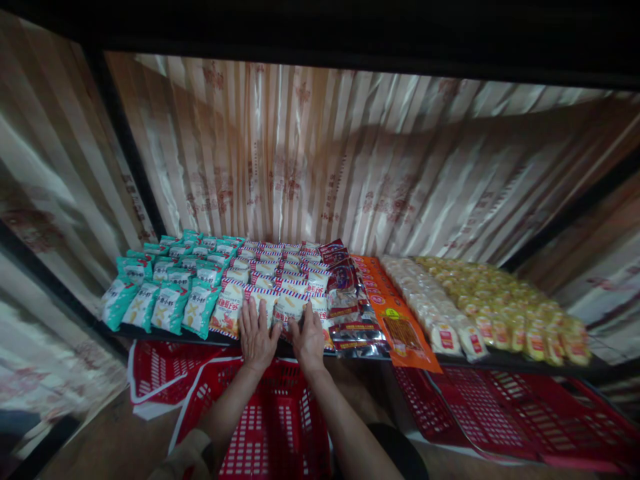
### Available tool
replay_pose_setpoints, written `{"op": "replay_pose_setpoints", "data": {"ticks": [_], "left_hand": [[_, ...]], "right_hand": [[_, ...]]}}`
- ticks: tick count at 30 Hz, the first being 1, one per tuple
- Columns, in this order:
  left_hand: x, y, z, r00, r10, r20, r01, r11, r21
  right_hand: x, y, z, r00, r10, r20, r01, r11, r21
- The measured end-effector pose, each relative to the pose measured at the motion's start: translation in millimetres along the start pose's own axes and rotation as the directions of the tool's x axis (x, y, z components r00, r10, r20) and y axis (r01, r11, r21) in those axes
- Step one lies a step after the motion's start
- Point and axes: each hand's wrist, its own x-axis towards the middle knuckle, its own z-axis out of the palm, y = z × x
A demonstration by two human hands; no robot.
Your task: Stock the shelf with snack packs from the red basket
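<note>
Both of my hands rest against the front row of white-and-red snack bags (291, 304) with striped tops, on a dark shelf. My left hand (259, 337) lies with its fingers stretched out over one bag's face. Beside it, my right hand (307, 339) touches the neighbouring bags, fingers extended and slightly apart. Neither hand grips anything. Teal-and-white snack bags (169, 306) stand in rows to the left. Dark maroon packets (345, 300) lie just right of my right hand, followed by an orange packet (403, 330).
White wrapped pieces (417, 297) and yellow wrapped pieces (500, 300) fill the shelf's right side. Red baskets (270, 420) sit below, with more red baskets (505, 413) at right. A patterned curtain (300, 153) hangs behind. Black frame posts (125, 140) and an upper shelf (350, 33) surround the space.
</note>
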Motion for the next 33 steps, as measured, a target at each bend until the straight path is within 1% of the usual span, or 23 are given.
{"op": "replay_pose_setpoints", "data": {"ticks": [4,8,11,15,18,21,27,31,33], "left_hand": [[-0.9,2.5,-2.3,0.997,0.049,-0.057,-0.048,0.999,0.022],[-5.3,5.8,-3.5,0.986,0.158,-0.055,-0.159,0.987,-0.004],[-8.9,6.8,-3.8,0.980,0.195,-0.040,-0.196,0.980,-0.023],[-13.7,8.2,-2.9,0.974,0.226,-0.010,-0.226,0.974,-0.030],[-16.7,10.0,-2.4,0.968,0.250,0.032,-0.249,0.968,-0.028],[-17.8,10.3,-2.7,0.966,0.254,0.049,-0.253,0.967,-0.030],[-15.4,4.4,-3.8,0.969,0.242,0.048,-0.243,0.970,-0.005],[-14.8,1.6,-3.0,0.966,0.252,0.060,-0.252,0.968,0.004],[-15.0,1.1,-2.0,0.964,0.257,0.063,-0.257,0.966,0.003]], "right_hand": [[-6.5,5.1,-0.4,0.999,-0.016,-0.028,0.020,0.988,0.155],[-11.1,10.3,-3.5,0.999,-0.014,-0.045,0.024,0.976,0.215],[-13.3,14.3,-6.3,0.998,-0.031,-0.056,0.042,0.978,0.204],[-16.4,22.0,-4.7,0.994,-0.037,-0.103,0.051,0.989,0.140],[-17.4,25.7,-0.9,0.997,-0.024,-0.078,0.035,0.990,0.139],[-15.1,22.9,-0.3,0.999,-0.024,-0.048,0.031,0.988,0.148],[-2.8,9.5,-2.8,0.999,-0.035,-0.025,0.039,0.985,0.170],[2.2,9.6,1.2,1.000,-0.022,-0.015,0.024,0.983,0.184],[3.2,10.6,2.3,0.999,-0.037,-0.010,0.038,0.981,0.188]]}}
